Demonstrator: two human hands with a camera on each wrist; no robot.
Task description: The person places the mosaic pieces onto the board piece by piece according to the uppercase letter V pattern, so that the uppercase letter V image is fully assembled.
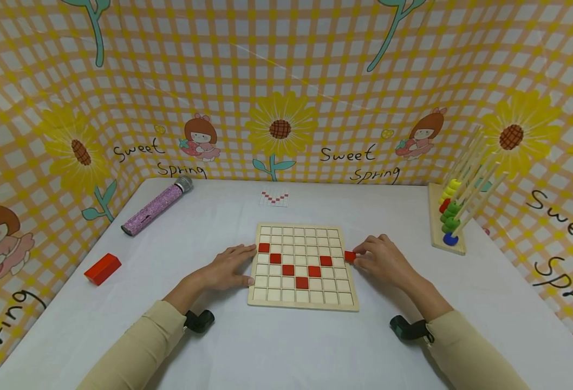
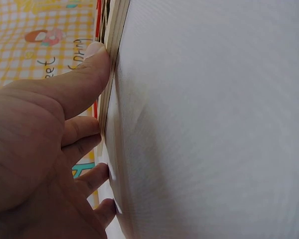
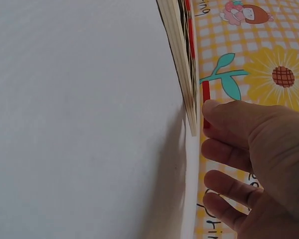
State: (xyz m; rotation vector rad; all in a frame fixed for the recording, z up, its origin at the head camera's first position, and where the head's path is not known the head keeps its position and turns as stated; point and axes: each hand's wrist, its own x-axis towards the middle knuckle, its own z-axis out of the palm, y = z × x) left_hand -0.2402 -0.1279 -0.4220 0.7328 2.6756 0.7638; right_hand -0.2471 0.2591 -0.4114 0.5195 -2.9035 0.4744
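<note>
A wooden grid board [image 1: 304,307] lies flat on the table, with several red square tiles [image 1: 288,270] set in its cells in a V shape. Its left edge is touched by my left hand [image 1: 225,269], the fingers fairly straight and the thumb [image 2: 89,74] apart from them. Just beyond the right edge, my right hand [image 1: 381,260] pinches a single red tile [image 1: 350,257] between thumb and fingers. In the right wrist view this tile [image 3: 206,92] appears edge-on, above the table and beside the board. A small card [image 1: 274,197] with a red V pattern lies behind the board.
A glittery purple microphone [image 1: 155,208] lies at the back left, with a red block [image 1: 103,269] nearer the front. On the right stands a wooden base [image 1: 435,216] with upright pegs and coloured beads [image 1: 450,214]. Patterned cloth [image 1: 286,70] walls the table's back and sides.
</note>
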